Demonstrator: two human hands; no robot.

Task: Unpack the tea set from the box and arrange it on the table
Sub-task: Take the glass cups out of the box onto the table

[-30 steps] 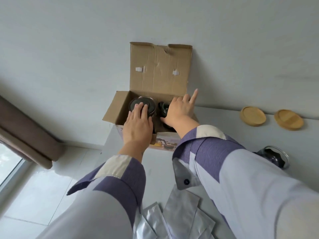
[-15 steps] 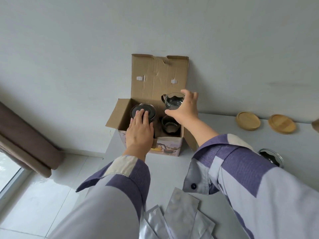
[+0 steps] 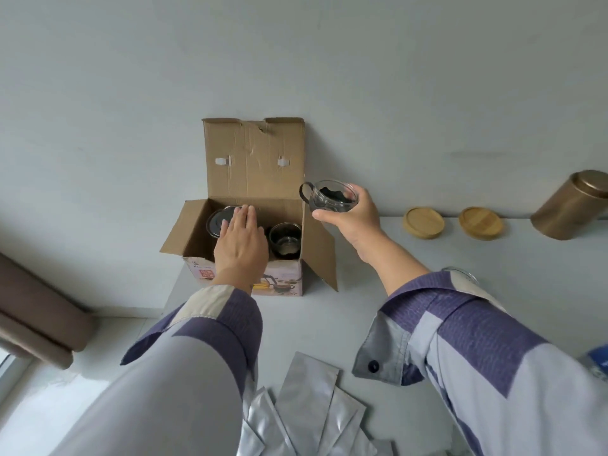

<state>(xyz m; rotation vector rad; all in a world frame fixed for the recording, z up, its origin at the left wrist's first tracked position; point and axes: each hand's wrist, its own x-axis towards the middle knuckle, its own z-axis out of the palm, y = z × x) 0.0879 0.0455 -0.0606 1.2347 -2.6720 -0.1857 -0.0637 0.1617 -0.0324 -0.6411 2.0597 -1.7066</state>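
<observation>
While the right hand (image 3: pixel 348 213) grips a small clear glass cup with a dark loop handle (image 3: pixel 330 196), fingers curled round its wall, the cup hangs in the air just right of the open brown cardboard box (image 3: pixel 253 159) and above the pale grey table (image 3: pixel 345 317), not yet set down. Left hand (image 3: pixel 241 240) lies flat w/ fingers straight and together, pressing on the dark round lid of a glass teapot (image 3: pixel 215 222) inside the box's left side, prob. to steady the box. A second clear glass cup (image 3: pixel 285 240) sits in the box's right compartment, beside the pot.

Progress, as a judgement: early to mid. One more glass piece (image 3: pixel 460 274) shows on the table at the right, mostly hidden by the right sleeve; can't tell what it is. Left to do: place the held cup, lift out the 2nd cup and the teapot, then arrange.

Also on the table: two round wooden coasters (image 3: pixel 422 222) near the wall, a bronze metal canister (image 3: pixel 574 205) lying tilted at far right, and silver foil pouches (image 3: pixel 306 409) at the near edge.
</observation>
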